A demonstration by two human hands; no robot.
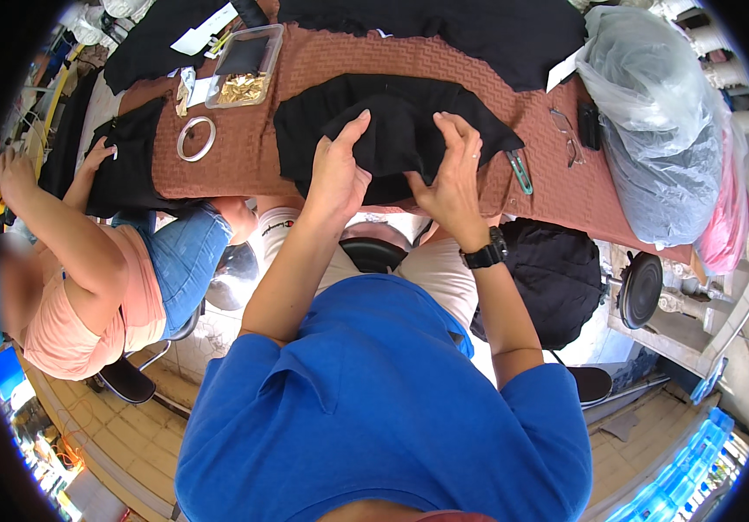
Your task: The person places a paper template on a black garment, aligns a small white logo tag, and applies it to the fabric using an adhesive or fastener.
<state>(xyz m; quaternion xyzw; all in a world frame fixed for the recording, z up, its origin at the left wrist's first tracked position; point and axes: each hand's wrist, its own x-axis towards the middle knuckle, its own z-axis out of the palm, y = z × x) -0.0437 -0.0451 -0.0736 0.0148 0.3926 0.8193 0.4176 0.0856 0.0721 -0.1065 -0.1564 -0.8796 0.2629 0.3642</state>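
Observation:
A piece of black cloth (392, 96) lies bunched on the table in front of me, its near edge raised between my hands. My left hand (338, 174) is closed at the cloth's near edge, fingers curled and thumb stretched up along it. On the other side my right hand (454, 174) rests against the cloth, its thumb and bent fingers spread apart. A ring and a black wristwatch (484, 252) are on that arm. Green-handled thread snips (520, 172) lie just right of the cloth. Folds hide some of my fingertips.
A brown textured cloth covers the table (244, 157). Around are a clear box (248, 65) of gold pieces, a white ring (196, 139), eyeglasses (567, 137) and a stuffed plastic bag (653, 130). A co-worker (87, 296) sits at left; black fabric (540, 278) hangs at right.

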